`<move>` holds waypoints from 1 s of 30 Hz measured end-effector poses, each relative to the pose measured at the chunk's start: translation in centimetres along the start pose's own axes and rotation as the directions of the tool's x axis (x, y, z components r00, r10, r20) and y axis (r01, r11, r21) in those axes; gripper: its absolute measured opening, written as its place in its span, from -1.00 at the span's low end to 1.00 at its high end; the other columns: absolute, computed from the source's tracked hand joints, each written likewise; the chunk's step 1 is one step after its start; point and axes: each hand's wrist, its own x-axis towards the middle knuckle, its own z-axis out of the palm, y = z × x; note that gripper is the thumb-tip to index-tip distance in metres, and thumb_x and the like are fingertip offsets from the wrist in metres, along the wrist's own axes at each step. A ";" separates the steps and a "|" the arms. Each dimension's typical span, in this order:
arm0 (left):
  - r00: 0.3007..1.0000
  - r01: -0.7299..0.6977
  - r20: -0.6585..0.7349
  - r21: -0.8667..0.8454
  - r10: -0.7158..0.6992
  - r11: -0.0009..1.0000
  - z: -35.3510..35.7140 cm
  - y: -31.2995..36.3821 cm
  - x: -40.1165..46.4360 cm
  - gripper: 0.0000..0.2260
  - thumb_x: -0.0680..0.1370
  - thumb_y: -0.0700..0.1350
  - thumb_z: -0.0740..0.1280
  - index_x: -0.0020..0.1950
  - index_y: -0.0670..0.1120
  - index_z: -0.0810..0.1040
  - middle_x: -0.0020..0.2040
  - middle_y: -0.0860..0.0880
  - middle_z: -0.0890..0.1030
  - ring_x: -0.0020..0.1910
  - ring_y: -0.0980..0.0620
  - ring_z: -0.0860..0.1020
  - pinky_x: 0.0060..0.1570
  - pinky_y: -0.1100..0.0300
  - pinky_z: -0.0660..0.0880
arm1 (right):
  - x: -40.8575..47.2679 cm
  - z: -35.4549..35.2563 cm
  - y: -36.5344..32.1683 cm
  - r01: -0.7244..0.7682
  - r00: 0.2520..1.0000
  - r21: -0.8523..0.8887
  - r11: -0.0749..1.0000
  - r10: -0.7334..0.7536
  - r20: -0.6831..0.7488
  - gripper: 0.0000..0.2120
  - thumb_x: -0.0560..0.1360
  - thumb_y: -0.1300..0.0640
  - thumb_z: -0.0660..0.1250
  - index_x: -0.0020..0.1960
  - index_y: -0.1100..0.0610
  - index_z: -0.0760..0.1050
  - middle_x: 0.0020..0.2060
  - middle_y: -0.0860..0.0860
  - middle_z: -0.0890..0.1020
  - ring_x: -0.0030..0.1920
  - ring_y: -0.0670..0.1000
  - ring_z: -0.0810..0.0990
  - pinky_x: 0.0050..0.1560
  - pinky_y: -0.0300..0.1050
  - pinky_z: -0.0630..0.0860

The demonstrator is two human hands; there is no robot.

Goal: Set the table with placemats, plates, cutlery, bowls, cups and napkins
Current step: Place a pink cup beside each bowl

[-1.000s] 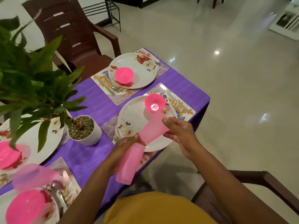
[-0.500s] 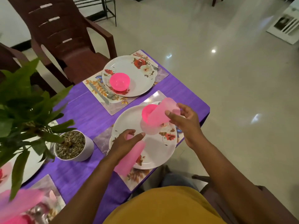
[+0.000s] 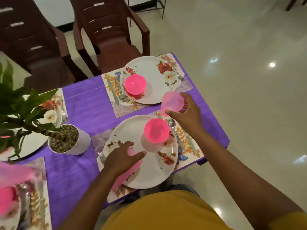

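Your right hand has carried one pink cup away from the stack, out past the near plate toward the far right corner of the near placemat. A moment ago that cup hung over the pink bowl; now it sits lower and further out, between the two place settings, fingers curled round its rim and wall. I cannot tell whether its base already touches the table.

Your left hand has dropped toward the near plate and grips the remaining pink cups, which lie tilted across the plate's near edge.

The near setting already has its placemat, plate, bowl, spoon and a fork on the left. The far plate also carries a pink bowl with cutlery either side, but no cup shows beside it.

So the cup step is underway: this setting looks about to get its cup, and the far one likely comes next from your left hand's stack. No napkins are visible at these two places.
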 end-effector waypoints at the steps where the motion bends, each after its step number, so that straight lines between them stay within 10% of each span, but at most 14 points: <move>1: 1.000 0.014 -0.024 0.015 -0.014 1.000 0.3 0.1 -0.3 -0.23 0.38 0.56 0.32 0.48 0.19 0.42 0.43 0.11 0.55 0.36 -0.02 0.54 0.24 0.00 0.53 | 0.6 0.0 0.4 0.018 0.999 -0.025 1.000 -0.018 0.029 -0.12 0.28 -0.03 0.69 0.51 -0.06 0.38 0.35 0.00 0.52 0.17 0.02 0.62 0.10 -0.11 0.62; 30: 0.972 0.173 -0.131 -0.173 -0.196 0.970 3.0 1.3 -1.4 -0.20 0.19 0.65 0.20 0.25 0.19 0.54 0.33 0.10 0.60 0.26 0.00 0.56 0.25 -0.07 0.54 | 3.4 -0.8 2.3 0.184 0.943 -0.282 0.942 -0.089 0.319 -0.12 0.32 -0.04 0.66 0.51 0.05 0.31 0.27 0.06 0.57 0.22 0.17 0.60 0.06 0.07 0.60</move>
